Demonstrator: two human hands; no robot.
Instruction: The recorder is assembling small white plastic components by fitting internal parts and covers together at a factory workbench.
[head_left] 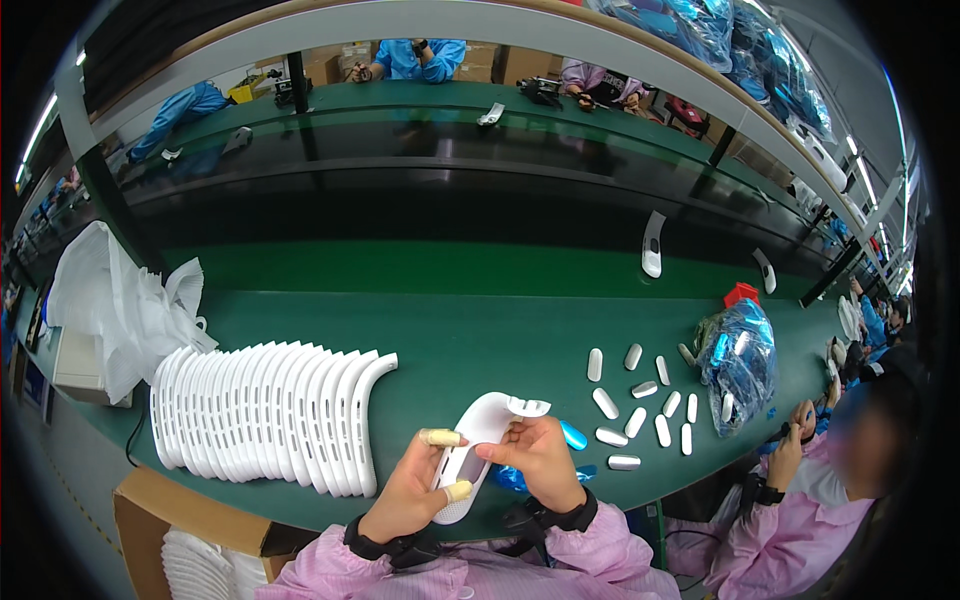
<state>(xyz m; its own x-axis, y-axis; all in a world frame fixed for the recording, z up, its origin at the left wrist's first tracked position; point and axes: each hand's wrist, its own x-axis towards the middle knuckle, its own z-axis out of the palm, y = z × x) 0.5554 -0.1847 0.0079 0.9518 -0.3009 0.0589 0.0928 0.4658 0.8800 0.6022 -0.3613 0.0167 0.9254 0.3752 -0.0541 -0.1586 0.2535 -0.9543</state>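
A white curved plastic shell (484,418) with a rectangular opening is between my two hands, just above the green table's near edge. My left hand (408,487) grips its left side; yellowish covers wrap two of that hand's fingers. On the other side, my right hand (543,462) pinches the shell, its thumb by the opening. Crumpled blue film (512,478) lies beneath my right hand, and a shiny blue oval piece (573,435) is beside it. Several small silvery-white oval pieces (604,403) lie scattered to the right.
A tight row of white slotted shells (270,415) stands at left, near a white packing bag (120,310). An open cardboard box (190,515) sits below. Right are a clear bag with blue pieces (740,365), a red bin (740,293) and a co-worker (790,510). Two shells (652,250) lie farther back.
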